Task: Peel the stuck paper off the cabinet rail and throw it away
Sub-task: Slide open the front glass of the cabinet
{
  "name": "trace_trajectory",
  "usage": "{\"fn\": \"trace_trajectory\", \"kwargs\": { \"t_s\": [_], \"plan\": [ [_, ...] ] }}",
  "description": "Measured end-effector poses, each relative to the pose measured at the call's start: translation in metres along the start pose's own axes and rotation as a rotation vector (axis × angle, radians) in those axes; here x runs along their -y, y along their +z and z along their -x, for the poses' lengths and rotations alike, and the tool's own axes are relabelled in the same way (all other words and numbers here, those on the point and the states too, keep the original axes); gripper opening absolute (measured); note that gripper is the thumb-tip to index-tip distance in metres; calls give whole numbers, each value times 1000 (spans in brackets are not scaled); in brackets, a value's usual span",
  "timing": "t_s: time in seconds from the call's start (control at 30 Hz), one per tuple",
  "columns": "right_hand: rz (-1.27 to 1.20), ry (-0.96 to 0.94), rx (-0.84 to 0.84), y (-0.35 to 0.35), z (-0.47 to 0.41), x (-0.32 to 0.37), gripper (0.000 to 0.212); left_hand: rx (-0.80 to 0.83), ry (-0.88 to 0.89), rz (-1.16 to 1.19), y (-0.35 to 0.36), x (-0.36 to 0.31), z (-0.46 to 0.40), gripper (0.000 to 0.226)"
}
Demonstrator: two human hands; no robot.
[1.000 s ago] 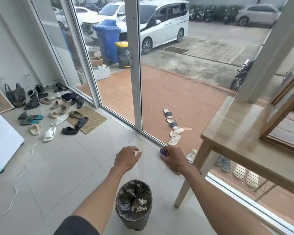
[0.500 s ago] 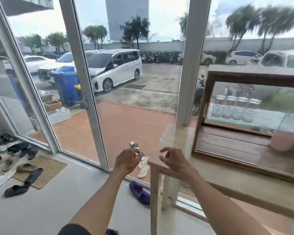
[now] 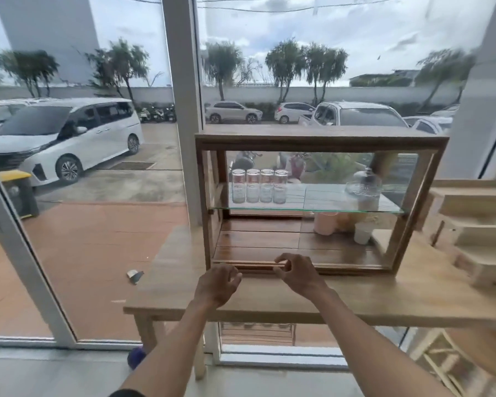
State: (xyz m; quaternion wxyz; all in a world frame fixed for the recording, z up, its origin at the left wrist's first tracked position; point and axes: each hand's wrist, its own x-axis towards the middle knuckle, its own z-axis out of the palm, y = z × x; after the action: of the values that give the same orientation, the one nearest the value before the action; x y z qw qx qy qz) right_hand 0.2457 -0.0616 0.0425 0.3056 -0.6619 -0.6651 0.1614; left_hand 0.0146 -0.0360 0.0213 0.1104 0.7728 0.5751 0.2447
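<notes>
A wooden glass-front cabinet (image 3: 321, 140) stands on a light wooden table (image 3: 370, 293). Its bottom front rail (image 3: 258, 264) runs along the table top, with a pale strip along its left part that may be the stuck paper; blur keeps me from telling. My left hand (image 3: 216, 285) hovers just in front of the rail's left end, fingers curled and apart, holding nothing. My right hand (image 3: 297, 270) is at the rail a little to the right, thumb and forefinger close together over the rail's edge. The bin is out of view.
Inside the cabinet, several glasses (image 3: 258, 186) stand on a glass shelf, with a glass dome (image 3: 362, 184) and cups (image 3: 361, 233) at the right. Wooden steps (image 3: 476, 222) sit on the table's right. Glass doors (image 3: 98, 196) are at the left.
My view has swung up from the floor and the bin to the cabinet. Both hands moved from above the bin to the cabinet's bottom rail.
</notes>
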Motion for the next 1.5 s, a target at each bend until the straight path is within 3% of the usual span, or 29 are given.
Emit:
{"fn": "trace_trajectory", "kwargs": {
  "t_s": [0.27,0.37,0.5,0.63,0.8,1.1,1.3,1.37,1.43,1.5],
  "plan": [
    [95,42,-151,-92,8,-66,23,97,181,-100,72,-46,1,36],
    [108,39,-249,-124,1,-82,25,142,196,-118,92,-43,10,53],
    [119,-23,-421,-156,-8,-94,32,207,201,-217,105,-40,17,96],
    [225,-90,-627,-178,-11,-99,53,237,190,-254,106,-43,19,96],
    [373,-47,-471,-180,-23,-114,87,238,193,-287,107,-44,21,92],
    [308,-17,-407,-148,-36,-97,109,215,172,-287,110,-44,21,88],
    [282,-73,-355,-125,-39,-67,102,192,178,-281,112,-41,20,86],
    [208,-122,-363,-124,-40,-67,90,198,183,-280,112,-40,20,87],
    [-2,-190,-538,-133,-35,-74,65,210,189,-280,112,-40,20,86],
    [-221,-106,-792,-149,-32,-88,47,205,189,-273,111,-40,19,84]
  ]
}}
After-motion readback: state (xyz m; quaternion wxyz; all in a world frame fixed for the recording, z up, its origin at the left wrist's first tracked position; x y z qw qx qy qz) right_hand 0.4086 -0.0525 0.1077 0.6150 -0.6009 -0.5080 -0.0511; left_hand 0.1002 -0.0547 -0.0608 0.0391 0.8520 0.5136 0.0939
